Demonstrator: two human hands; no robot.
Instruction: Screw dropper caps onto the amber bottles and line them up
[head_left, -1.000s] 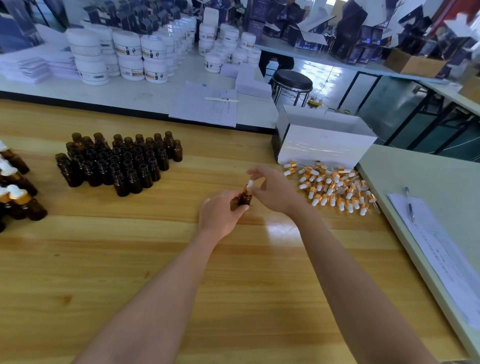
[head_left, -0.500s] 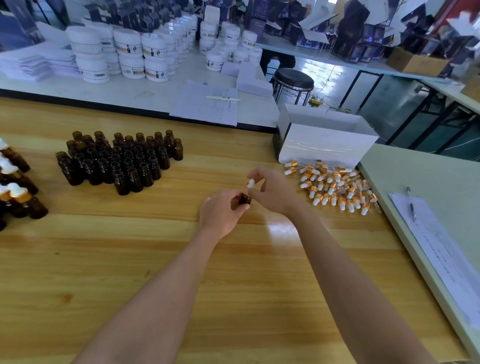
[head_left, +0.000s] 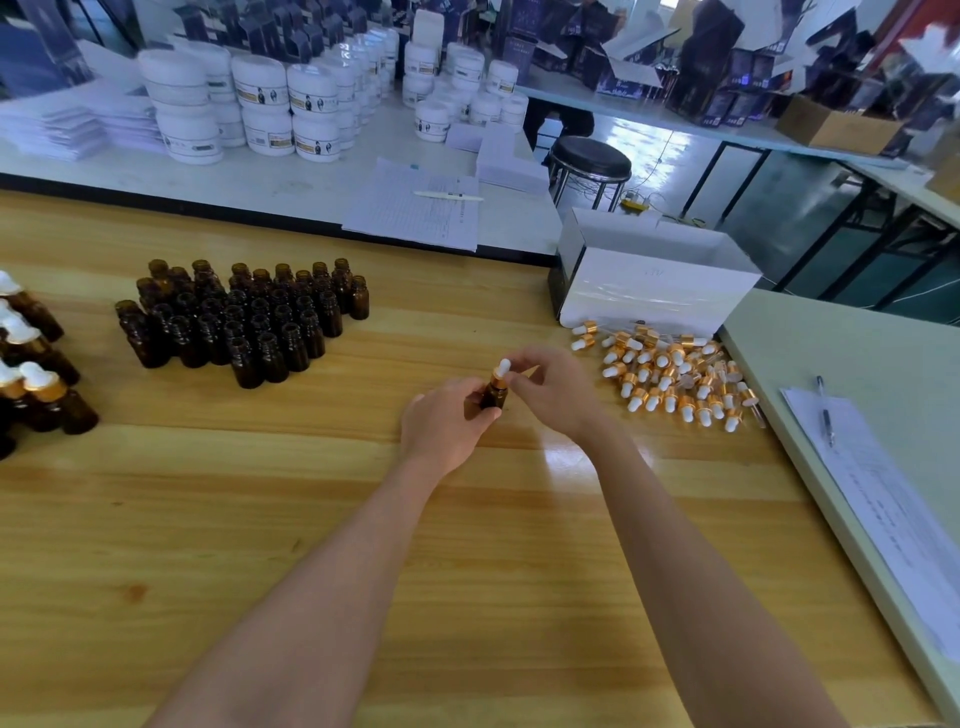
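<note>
Wood tabletop (head_left: 467, 519) w/ open bottles (head_left: 244, 317) left of ctr, loose caps (head_left: 675, 379) right of ctr under a white box (head_left: 654, 291), capped bottles (head_left: 36, 374) at left edge; white jars (head_left: 249, 104) upper left. At ctr, my left hand (head_left: 441, 421) has its fingers wrapped round an upright amber bottle (head_left: 494, 395). My right hand (head_left: 556, 389) arches over it, fingers pinching the dropper cap (head_left: 503, 370) on its neck.

An amber bottle (head_left: 493, 396) is upright at centre, with a white-bulbed, gold-collared dropper cap (head_left: 503, 370) on its neck. Uncapped bottles (head_left: 244, 317) stand clustered at its 10 o'clock, loose caps (head_left: 675, 374) lie heaped at 3 o'clock, and capped bottles (head_left: 39, 387) sit at 9 o'clock.
</note>
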